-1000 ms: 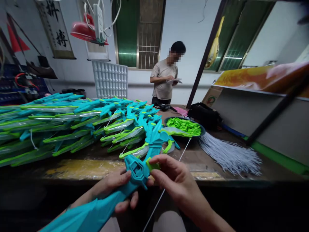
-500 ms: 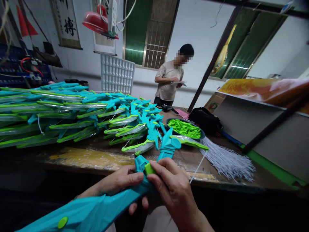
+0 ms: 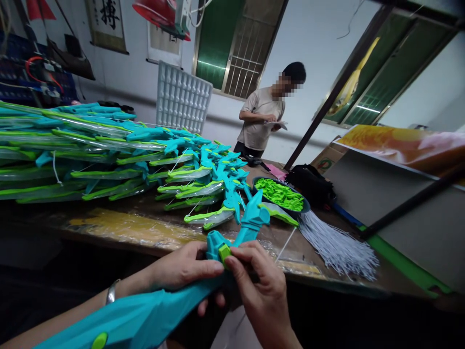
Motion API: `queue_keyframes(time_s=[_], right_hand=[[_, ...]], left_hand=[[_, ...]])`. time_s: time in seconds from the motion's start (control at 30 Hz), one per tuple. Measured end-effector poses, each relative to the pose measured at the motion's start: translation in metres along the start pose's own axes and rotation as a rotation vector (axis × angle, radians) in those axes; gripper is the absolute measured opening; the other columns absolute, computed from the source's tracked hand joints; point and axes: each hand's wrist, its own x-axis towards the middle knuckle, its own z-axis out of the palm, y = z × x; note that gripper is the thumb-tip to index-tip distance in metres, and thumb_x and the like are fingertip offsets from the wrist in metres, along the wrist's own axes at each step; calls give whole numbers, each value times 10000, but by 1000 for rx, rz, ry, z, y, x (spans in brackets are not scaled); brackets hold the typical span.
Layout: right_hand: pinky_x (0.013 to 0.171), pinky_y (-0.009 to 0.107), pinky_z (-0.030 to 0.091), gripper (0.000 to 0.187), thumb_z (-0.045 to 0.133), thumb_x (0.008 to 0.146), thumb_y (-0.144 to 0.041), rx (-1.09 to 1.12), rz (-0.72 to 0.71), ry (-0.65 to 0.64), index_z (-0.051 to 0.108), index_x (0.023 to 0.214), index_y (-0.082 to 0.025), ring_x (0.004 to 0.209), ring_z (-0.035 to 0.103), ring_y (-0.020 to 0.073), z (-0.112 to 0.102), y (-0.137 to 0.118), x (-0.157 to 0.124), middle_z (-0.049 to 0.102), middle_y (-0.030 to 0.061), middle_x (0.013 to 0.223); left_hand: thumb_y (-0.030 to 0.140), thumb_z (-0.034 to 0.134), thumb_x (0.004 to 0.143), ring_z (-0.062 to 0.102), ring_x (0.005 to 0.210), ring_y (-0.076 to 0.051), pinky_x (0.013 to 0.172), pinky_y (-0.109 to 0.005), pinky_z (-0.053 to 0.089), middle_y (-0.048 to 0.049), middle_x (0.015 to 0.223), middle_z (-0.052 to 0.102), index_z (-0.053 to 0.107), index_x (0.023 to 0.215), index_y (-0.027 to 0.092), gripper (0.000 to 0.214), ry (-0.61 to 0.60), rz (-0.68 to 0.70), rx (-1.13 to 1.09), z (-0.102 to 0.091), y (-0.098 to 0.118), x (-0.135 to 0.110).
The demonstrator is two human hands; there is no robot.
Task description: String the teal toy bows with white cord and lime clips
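A turquoise toy crossbow (image 3: 156,310) slants up from the lower left toward the table edge, its lime-green limb (image 3: 279,213) and a white string at the far end. My left hand (image 3: 185,266) is wrapped around its body, thumb on top and fingertips showing beneath. Between thumb and index finger, my right hand (image 3: 259,281) grips a small lime-green plastic piece (image 3: 224,252) against the body near the fork. Whether that piece is loose or seated, I cannot tell. Another green piece (image 3: 99,340) shows farther down the body.
Many similar toy crossbows (image 3: 109,160) are piled along the table (image 3: 127,225). A dark bowl (image 3: 307,206) holds green pieces, beside a bundle of white strings (image 3: 337,247). A black bag (image 3: 310,184) lies behind. Beyond the table stands a person (image 3: 261,116) holding papers.
The camera view has shifted and tilted slightly. My right fingers have moved a little on the green piece, which now shows at a different angle. My left hand keeps its hold.
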Motion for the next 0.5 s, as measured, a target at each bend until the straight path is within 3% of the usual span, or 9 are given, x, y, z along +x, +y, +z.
queue_keyframes(time_s=[0.13, 0.33, 0.4, 0.5], right_hand=[[614, 240, 465, 115, 603, 969, -155, -61, -53, 14, 684, 917, -218, 694, 584, 140, 0, -1, 6, 574, 5, 794], [644, 247, 497, 81, 633, 935, -177, -9, 38, -29, 655, 881, -233, 760, 604, 161, -13, 6, 11, 588, 20, 882], [695, 260, 518, 83, 661, 899, -177, -18, 79, -22, 642, 948, -242, 831, 615, 181, -19, 11, 12, 600, 27, 952], [793, 275, 531, 285, 689, 866, -155, -65, 72, -55, 625, 1118, -273, 948, 624, 197, -27, 17, 13, 609, 27, 1056]], left_hand=[[482, 762, 797, 606, 445, -125, 391, -181, 425, -33, 673, 729, 585, 1056, 169, 443, 133, 12, 82, 1, 6, 1], [390, 732, 817, 653, 638, -151, 554, -241, 555, -18, 762, 723, 611, 1027, 176, 323, 128, 33, 201, 3, 11, 10], [326, 724, 813, 637, 662, -151, 585, -254, 558, 9, 765, 700, 621, 997, 185, 254, 141, 19, 250, 5, 15, 13], [273, 726, 823, 633, 748, -163, 676, -263, 542, 33, 828, 688, 660, 969, 204, 174, 177, 71, 408, 8, 18, 15]])
